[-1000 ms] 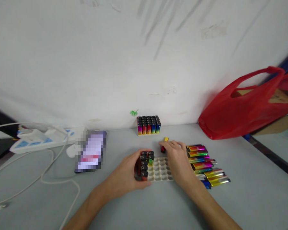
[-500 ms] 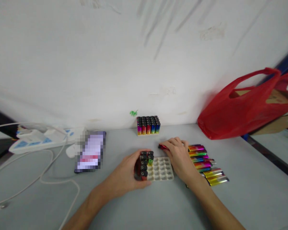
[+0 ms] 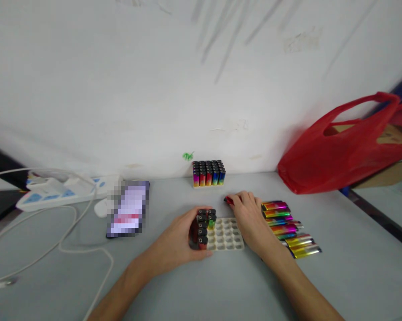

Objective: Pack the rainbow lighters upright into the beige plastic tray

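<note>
A pale tray (image 3: pixel 225 235) with round-cornered pockets lies on the grey table. Several black-topped lighters (image 3: pixel 202 226) stand upright in its left part, one with a green-yellow body. My left hand (image 3: pixel 179 236) grips the tray's left end, fingers behind and thumb in front. Beyond the tray's right side, my right hand (image 3: pixel 249 216) is closed on a red lighter (image 3: pixel 228 201) whose black end sticks out to the left. Beside that hand, several shiny coloured lighters (image 3: pixel 286 229) lie flat in a column.
A full block of upright lighters (image 3: pixel 209 174) stands by the wall. On the left are a phone (image 3: pixel 129 209), a power strip (image 3: pixel 73 191) and white cables (image 3: pixel 109 256). A red bag (image 3: pixel 337 147) with cardboard inside sits at the right.
The view has shifted slightly. Both hands keep nearly the same places, the left on the tray and the right on the red lighter.
</note>
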`<state>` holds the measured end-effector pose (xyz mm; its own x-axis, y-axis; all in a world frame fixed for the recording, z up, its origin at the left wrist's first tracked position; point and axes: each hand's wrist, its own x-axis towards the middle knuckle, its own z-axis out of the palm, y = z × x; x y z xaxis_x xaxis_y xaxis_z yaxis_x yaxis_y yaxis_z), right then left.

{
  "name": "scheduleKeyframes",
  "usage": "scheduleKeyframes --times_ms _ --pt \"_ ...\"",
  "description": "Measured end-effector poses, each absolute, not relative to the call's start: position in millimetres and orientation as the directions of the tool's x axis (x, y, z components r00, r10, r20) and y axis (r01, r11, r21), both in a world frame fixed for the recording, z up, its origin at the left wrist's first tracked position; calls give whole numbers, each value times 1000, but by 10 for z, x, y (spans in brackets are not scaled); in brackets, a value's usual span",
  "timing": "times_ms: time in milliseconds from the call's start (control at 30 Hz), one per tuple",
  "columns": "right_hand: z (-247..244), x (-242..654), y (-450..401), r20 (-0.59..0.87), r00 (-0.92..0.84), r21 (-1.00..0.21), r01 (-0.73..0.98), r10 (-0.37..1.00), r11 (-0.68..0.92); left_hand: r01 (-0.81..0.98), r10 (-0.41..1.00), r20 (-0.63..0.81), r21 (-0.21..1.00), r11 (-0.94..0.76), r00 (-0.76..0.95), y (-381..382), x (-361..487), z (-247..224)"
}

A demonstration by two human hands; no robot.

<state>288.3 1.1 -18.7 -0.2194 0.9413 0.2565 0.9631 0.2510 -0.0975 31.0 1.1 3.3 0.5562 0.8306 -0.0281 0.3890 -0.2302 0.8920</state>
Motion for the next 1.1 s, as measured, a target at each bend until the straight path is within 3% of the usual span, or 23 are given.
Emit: scheduleKeyframes --times_ms 267,567,700,833,933,1000,1100 --pt "-236 2912 -1 319 -195 -110 965 928 240 333 817 -45 925 -184 575 6 343 114" --pt "-168 2866 -15 355 -188 -312 899 916 306 334 820 -45 925 -181 570 4 339 90" --pt "-18 2781 -40 371 -120 -467 833 921 296 334 822 -28 921 -199 568 2 341 107" --pt "137 2681 -115 343 -7 -763 581 939 283 328 824 -14 921 -210 567 3 341 88" --pt "144 2635 -143 185 69 -946 283 980 158 331 829 -9 919 -213 559 1 342 70" --pt "108 2623 -131 33 44 -998 53 998 30 328 826 -16 922 -206 564 -1 343 69" --pt "90 2623 -101 -137 -139 -957 -236 981 -167 331 823 -21 921 -204 567 0 345 79"
